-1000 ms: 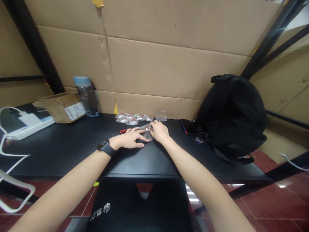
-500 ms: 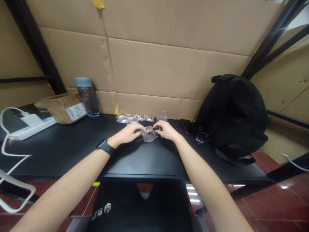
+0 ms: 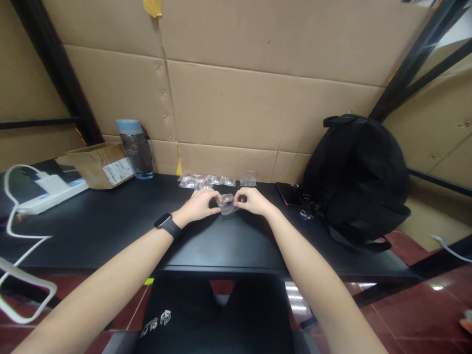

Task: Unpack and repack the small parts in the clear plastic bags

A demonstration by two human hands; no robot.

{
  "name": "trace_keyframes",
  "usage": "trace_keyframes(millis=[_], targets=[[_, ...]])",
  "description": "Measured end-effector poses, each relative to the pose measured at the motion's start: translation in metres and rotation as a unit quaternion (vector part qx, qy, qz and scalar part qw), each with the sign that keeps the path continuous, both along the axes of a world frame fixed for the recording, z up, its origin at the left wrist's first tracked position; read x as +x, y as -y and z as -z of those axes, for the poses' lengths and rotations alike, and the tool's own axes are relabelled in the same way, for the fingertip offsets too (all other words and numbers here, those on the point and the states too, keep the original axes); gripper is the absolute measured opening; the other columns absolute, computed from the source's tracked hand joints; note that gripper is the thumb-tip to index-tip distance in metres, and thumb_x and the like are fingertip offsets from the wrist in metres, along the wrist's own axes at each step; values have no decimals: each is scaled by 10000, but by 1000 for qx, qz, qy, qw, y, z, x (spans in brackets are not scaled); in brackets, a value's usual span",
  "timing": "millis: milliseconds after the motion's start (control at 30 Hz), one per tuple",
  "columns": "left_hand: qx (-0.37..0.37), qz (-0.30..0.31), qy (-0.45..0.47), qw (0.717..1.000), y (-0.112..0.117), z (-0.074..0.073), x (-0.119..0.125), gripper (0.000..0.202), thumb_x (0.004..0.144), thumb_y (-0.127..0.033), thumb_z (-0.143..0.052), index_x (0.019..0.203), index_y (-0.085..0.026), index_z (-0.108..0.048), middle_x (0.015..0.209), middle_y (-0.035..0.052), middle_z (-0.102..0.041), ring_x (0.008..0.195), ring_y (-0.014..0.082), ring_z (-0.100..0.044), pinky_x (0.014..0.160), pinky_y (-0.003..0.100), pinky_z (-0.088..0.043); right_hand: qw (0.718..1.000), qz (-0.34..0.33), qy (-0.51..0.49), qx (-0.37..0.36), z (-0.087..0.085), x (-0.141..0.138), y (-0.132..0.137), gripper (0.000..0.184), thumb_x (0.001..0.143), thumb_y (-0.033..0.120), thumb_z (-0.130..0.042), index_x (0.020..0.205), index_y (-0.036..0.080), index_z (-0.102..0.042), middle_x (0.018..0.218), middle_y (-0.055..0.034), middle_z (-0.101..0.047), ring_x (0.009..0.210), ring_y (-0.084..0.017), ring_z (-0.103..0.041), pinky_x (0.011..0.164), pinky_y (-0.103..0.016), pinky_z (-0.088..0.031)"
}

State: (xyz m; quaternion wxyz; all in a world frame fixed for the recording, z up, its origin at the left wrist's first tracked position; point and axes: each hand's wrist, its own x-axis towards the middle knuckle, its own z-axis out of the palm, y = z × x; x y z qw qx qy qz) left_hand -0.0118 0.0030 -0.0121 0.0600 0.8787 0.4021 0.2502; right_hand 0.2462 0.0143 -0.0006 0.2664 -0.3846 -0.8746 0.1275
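Note:
A small clear plastic bag (image 3: 226,204) is pinched between both hands just above the black desk (image 3: 110,221). My left hand (image 3: 199,205), with a black watch on its wrist, grips the bag's left edge. The bag's right edge is held by my right hand (image 3: 250,201). Both hands have their fingers curled. A row of several similar clear bags with red contents (image 3: 204,181) lies just behind my hands, against the cardboard wall. One more clear bag (image 3: 248,180) sits to the right of that row.
A black backpack (image 3: 357,177) stands at the desk's right, with a dark phone (image 3: 287,193) and small keys beside it. At the left are a water bottle (image 3: 135,148), an open cardboard box (image 3: 98,164), and a white power strip with cable (image 3: 44,189).
My hands lifted the clear bag off the desk and drew together around it. The left hand, flat on the desk a second ago, now pinches the bag's edge.

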Motion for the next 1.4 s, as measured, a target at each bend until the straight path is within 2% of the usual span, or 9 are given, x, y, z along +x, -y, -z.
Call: trace_keyframes(millis=[333, 533, 633, 800, 900, 1067, 1233, 1333, 1400], targets=[[7, -8, 25, 1000, 1, -3, 1, 161, 923, -339, -597, 926, -237, -720, 986, 36, -730, 996, 231, -639, 964, 374, -453, 999, 18, -16, -35, -3, 0, 2, 69, 853, 225, -677, 817, 168, -693, 741, 5, -689, 678, -122, -605, 691, -237, -423], [-48, -3, 108, 993, -2, -5, -1, 165, 898, -340, -603, 890, -209, -702, 961, 37, -756, 919, 214, -690, 905, 338, -503, 997, 20, -61, -45, -3, 2, 0, 96, 853, 263, -663, 820, 173, -669, 763, -2, -691, 704, -131, -624, 702, -245, -447], [-82, -11, 144, 986, -5, 2, 0, 137, 874, -334, -619, 904, -208, -667, 930, 35, -763, 897, 211, -712, 893, 337, -515, 991, 26, -110, -75, 3, 0, -3, 102, 843, 254, -655, 916, 184, -645, 791, -5, -709, 720, -142, -655, 704, -252, -473], [-128, -88, 184, 970, -5, 9, 4, 326, 813, -303, -671, 1100, -247, -527, 826, -14, -766, 785, 204, -731, 819, 341, -513, 983, 63, -139, -100, 17, -5, -8, 420, 797, 200, -687, 1196, 210, -556, 767, 21, -721, 668, -139, -660, 700, -248, -480], [-130, -137, 154, 970, 0, 5, 8, 332, 805, -287, -670, 1093, -262, -505, 828, -31, -766, 823, 209, -732, 831, 350, -482, 987, 79, -117, -72, 21, -9, -9, 415, 810, 182, -676, 1209, 221, -569, 758, 34, -712, 656, -126, -640, 696, -233, -457], [-90, -160, 61, 981, 3, 3, 11, 267, 829, -289, -643, 1081, -266, -557, 853, -33, -744, 867, 213, -705, 850, 362, -432, 996, 87, -14, -14, 20, -14, -9, 157, 843, 166, -648, 964, 213, -736, 763, 10, -670, 682, -122, -589, 698, -234, -417], [-23, -125, -15, 992, 0, 12, 11, 231, 880, -294, -595, 1089, -318, -691, 1119, 34, -685, 1105, 269, -612, 889, 390, -422, 996, 84, 36, 23, 17, -14, -5, 140, 879, 274, -677, 936, 231, -797, 899, -48, -630, 842, -166, -592, 812, -278, -437], [-24, -114, -42, 992, 1, 13, 11, 271, 934, -293, -510, 1096, -337, -723, 1192, 43, -659, 1174, 296, -562, 943, 438, -411, 995, 76, 58, 15, 17, -13, -3, 225, 830, 374, -752, 989, 219, -786, 1002, -75, -623, 964, -209, -589, 875, -306, -446], [-30, -114, -52, 992, 2, 12, 12, 292, 958, -337, -473, 1092, -331, -732, 1208, 47, -656, 1181, 309, -547, 962, 468, -402, 994, 79, 77, 13, 19, -13, -3, 288, 794, 347, -781, 1050, 215, -769, 1066, -87, -619, 1050, -240, -573, 919, -325, -445]])
